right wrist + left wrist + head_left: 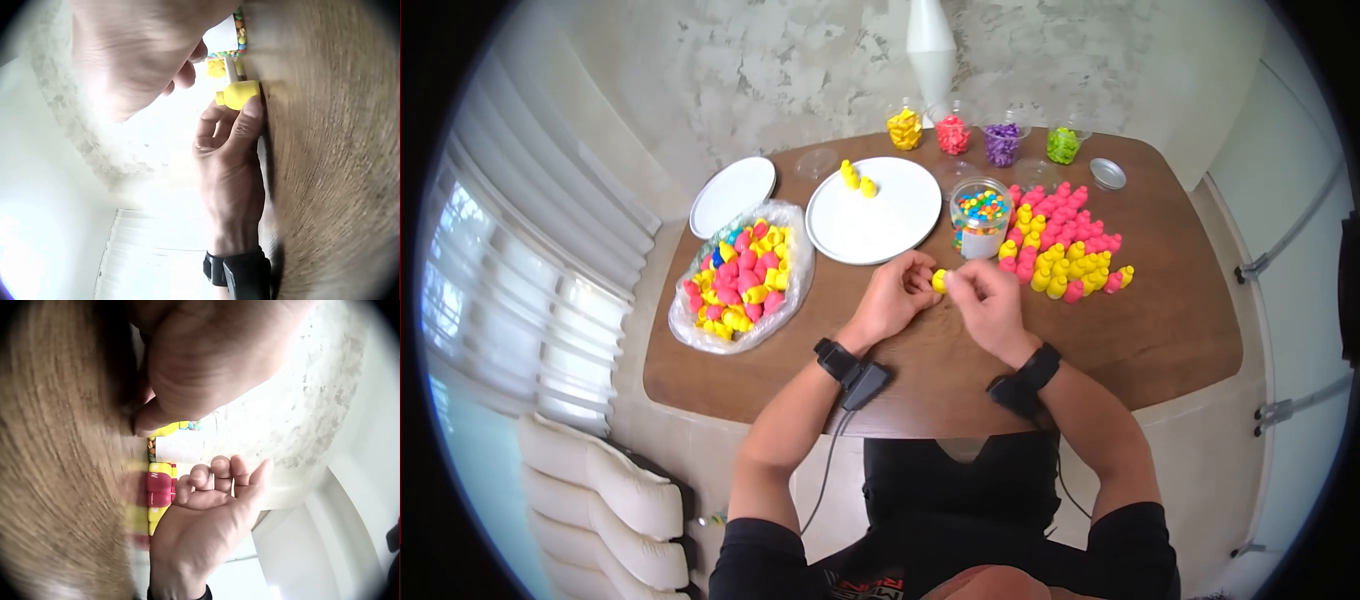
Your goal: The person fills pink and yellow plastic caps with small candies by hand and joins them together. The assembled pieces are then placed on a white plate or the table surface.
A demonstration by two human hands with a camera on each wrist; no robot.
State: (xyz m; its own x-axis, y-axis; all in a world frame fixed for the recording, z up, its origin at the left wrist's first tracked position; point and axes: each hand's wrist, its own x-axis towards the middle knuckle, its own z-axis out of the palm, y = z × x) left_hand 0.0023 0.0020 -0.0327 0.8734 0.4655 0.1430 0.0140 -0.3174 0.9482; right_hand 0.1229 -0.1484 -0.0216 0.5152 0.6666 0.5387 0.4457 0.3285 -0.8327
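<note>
My left hand [895,295] pinches a small yellow bottle-shaped container [240,95] between thumb and fingers, close over the wooden table [880,395]. Its narrow neck points away from the tabletop in the right wrist view. Facing it, my right hand [992,303] has loosely bent fingers. In the left wrist view this right hand [203,534] shows nothing in its grasp. A clear jar [982,245] of coloured candies stands just beyond the hands. To its right, several pink and yellow bottle-shaped containers [1065,250] stand in rows.
An open plastic bag [800,275] of pink, yellow and blue pieces lies at left. Behind it is a white lid-like disc [733,197]. The round white plate [870,225] bears yellow containers. Clear cups of yellow [905,130], pink, purple and green [1062,146] pieces line the back edge.
</note>
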